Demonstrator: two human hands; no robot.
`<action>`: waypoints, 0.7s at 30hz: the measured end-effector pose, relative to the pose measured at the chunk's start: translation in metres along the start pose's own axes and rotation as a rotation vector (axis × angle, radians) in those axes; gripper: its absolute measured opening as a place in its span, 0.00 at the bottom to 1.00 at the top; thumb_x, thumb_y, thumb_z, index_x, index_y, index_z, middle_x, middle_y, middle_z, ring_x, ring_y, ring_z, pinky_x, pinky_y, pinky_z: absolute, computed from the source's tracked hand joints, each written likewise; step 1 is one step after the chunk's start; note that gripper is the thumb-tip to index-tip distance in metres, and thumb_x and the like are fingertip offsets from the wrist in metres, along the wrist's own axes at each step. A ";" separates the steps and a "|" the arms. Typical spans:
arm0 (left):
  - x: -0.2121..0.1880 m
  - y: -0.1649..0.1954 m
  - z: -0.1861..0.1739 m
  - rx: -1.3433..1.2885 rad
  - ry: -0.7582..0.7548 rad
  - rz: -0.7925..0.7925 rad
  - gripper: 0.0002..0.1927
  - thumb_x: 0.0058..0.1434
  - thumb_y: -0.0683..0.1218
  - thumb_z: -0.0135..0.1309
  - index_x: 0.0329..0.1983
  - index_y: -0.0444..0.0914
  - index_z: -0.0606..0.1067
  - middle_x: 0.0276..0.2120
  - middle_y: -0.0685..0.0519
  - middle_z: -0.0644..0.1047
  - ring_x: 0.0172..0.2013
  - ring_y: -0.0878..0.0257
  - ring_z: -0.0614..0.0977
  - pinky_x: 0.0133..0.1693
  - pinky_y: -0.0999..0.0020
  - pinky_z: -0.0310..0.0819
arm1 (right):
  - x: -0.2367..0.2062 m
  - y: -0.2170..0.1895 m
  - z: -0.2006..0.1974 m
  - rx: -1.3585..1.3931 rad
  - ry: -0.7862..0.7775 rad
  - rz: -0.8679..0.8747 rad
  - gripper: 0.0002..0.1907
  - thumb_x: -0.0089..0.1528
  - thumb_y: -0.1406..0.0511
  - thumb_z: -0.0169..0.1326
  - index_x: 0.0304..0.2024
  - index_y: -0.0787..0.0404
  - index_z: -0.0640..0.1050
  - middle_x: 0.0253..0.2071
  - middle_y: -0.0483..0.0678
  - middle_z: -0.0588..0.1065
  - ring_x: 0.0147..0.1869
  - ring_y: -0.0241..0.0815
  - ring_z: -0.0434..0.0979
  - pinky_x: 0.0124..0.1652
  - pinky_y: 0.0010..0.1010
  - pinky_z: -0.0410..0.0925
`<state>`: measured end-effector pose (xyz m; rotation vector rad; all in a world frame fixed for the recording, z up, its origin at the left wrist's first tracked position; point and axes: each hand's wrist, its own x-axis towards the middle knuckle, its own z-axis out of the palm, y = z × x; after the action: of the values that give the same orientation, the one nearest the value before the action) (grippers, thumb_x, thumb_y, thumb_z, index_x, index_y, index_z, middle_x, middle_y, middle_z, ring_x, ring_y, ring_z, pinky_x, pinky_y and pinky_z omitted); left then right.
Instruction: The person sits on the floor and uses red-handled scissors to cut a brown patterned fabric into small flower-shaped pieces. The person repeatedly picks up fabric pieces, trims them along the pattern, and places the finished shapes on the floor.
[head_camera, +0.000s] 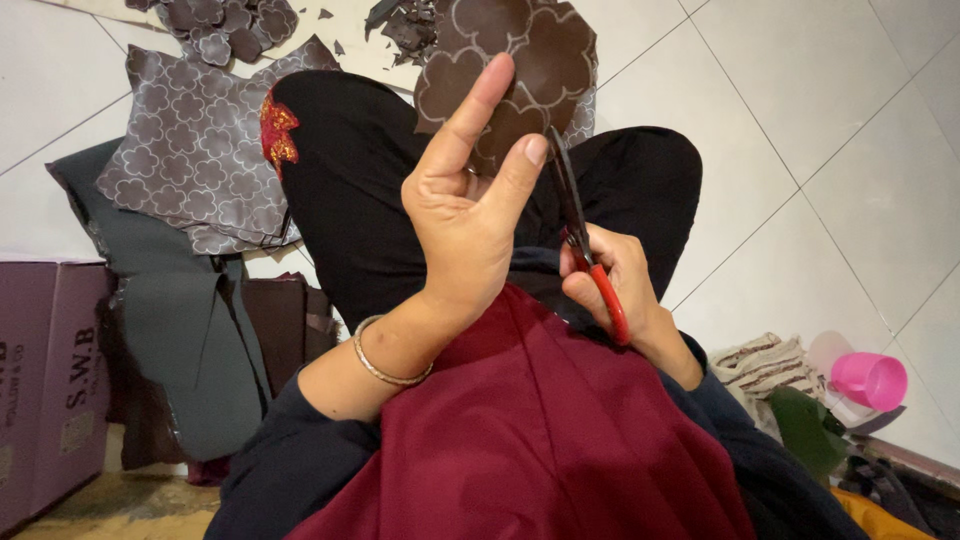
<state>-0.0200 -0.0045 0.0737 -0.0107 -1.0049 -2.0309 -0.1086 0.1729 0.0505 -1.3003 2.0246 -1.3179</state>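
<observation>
1. Near: dark red cloth (530, 440) draped over lap
2. Right hand (615, 285), fingers closed around red-handled scissors (585, 245), blades against the sheet's edge
3. Left hand (465, 215), fingers pinching brown clover-patterned leather-like sheet (520, 60), held up above black-clad knees
4. Beyond: grey patterned pieces (195, 150) piled on white tiled floor (800, 110)

red-handled scissors (590, 262), brown clover-patterned sheet (520, 70), maroon cloth (540, 420), pink cup (868, 380)
</observation>
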 end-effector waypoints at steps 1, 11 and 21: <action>0.000 -0.001 0.000 0.012 0.003 0.000 0.22 0.78 0.31 0.56 0.72 0.31 0.67 0.61 0.50 0.76 0.55 0.71 0.77 0.62 0.77 0.74 | 0.000 -0.001 0.000 0.031 -0.018 -0.006 0.37 0.65 0.34 0.49 0.30 0.60 0.71 0.23 0.38 0.65 0.26 0.28 0.62 0.27 0.22 0.56; -0.006 -0.006 0.007 0.061 0.068 -0.010 0.23 0.77 0.32 0.57 0.72 0.32 0.67 0.62 0.52 0.76 0.48 0.76 0.79 0.47 0.85 0.75 | -0.003 0.001 0.009 0.084 0.053 0.114 0.37 0.62 0.33 0.49 0.25 0.58 0.69 0.18 0.36 0.64 0.20 0.25 0.62 0.21 0.19 0.54; -0.010 -0.008 0.012 0.049 0.105 -0.012 0.23 0.77 0.32 0.57 0.73 0.32 0.66 0.61 0.52 0.77 0.43 0.79 0.78 0.39 0.87 0.72 | -0.001 0.005 0.015 0.137 0.033 0.071 0.36 0.63 0.33 0.48 0.26 0.57 0.69 0.19 0.37 0.65 0.19 0.25 0.63 0.20 0.18 0.56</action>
<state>-0.0237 0.0129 0.0733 0.1268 -0.9902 -1.9962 -0.0995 0.1665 0.0387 -1.1432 1.9457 -1.4272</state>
